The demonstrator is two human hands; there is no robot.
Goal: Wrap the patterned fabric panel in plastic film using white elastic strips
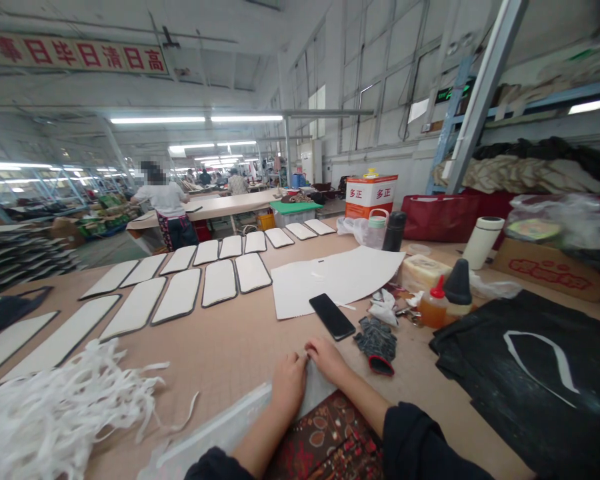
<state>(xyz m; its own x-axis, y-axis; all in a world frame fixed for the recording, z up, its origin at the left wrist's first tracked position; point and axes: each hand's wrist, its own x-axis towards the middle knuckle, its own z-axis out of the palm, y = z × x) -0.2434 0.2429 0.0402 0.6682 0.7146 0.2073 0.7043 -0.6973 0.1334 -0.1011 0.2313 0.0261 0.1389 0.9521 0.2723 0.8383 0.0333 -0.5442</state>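
My left hand [289, 380] and my right hand [326, 359] meet close together at the near edge of the table, fingers curled in and fingertips almost touching. Whatever is pinched between them is too small or hidden to make out. Under and beside my wrists lies a translucent plastic sheet [230, 421], and a brown patterned cloth [325, 437] covers my lap or the table edge below. Just beyond the right hand rests a black smartphone [332, 316]. A dark grey knitted glove [376, 341] with a red cuff lies to its right.
White dark-edged panels [220, 281] lie in rows across the table. A heap of white strips [75, 413] sits at left, a large white sheet [330, 277] ahead. At right are a red-tipped glue bottle [434, 305], a white flask [483, 243] and black material [535, 360]. A person [167, 203] stands beyond.
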